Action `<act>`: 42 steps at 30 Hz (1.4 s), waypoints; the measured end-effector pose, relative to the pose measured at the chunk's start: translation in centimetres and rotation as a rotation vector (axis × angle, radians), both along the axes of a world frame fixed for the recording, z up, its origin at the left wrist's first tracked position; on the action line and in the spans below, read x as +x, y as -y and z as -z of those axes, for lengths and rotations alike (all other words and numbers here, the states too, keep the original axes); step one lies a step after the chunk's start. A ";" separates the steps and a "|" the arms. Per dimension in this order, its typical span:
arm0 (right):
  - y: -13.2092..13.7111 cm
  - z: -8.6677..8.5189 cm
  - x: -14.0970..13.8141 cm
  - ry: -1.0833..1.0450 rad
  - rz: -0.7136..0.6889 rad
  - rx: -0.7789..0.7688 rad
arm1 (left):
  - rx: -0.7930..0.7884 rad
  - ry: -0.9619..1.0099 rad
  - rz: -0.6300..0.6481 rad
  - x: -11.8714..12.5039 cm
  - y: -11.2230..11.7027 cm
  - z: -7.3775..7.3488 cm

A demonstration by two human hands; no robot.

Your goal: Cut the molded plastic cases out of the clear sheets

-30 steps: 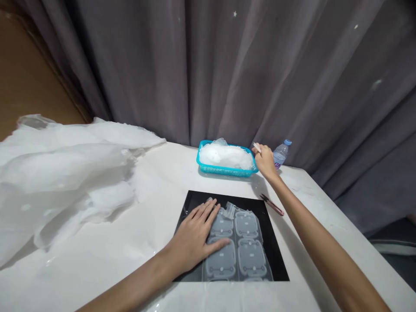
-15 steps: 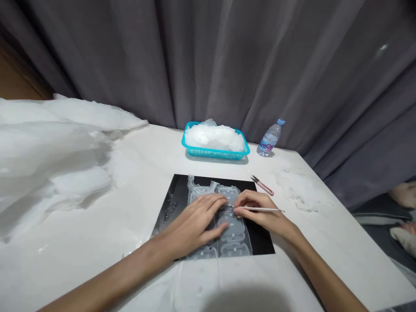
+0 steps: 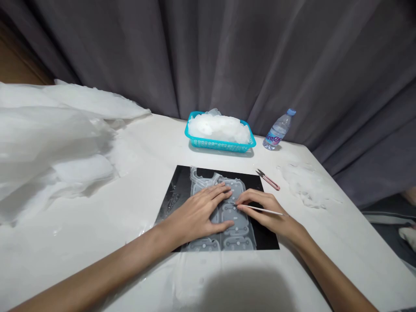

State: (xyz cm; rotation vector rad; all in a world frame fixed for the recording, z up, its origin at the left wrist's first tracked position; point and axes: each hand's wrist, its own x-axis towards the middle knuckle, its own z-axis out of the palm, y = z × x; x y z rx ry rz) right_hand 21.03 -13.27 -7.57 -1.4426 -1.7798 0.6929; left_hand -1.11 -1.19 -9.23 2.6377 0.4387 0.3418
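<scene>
The right hand (image 3: pixel 271 206), beside the blue basket (image 3: pixel 221 145) a second ago, is now down at the clear plastic sheet (image 3: pixel 235 219) on the black mat (image 3: pixel 268 240), pinching a white stick (image 3: pixel 264 210) like a pen. That puts the work, I'd judge, on the sheet itself; whether the tip touches, I can't tell. The left hand (image 3: pixel 203 212) stays spread on the sheet, gripping nothing, as before.
</scene>
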 end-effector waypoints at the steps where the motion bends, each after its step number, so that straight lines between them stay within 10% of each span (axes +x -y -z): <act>1: 0.0 -0.1 -0.1 0.009 -0.008 0.005 | -0.006 0.004 0.001 0.0 0.0 0.0; 34: -0.4 -0.3 -1.2 0.426 -0.107 0.155 | -0.150 0.060 -0.120 0.3 -0.3 0.2; 42: -6.4 -0.7 4.3 0.199 0.414 0.313 | -0.143 -0.016 -0.137 0.3 -0.8 0.7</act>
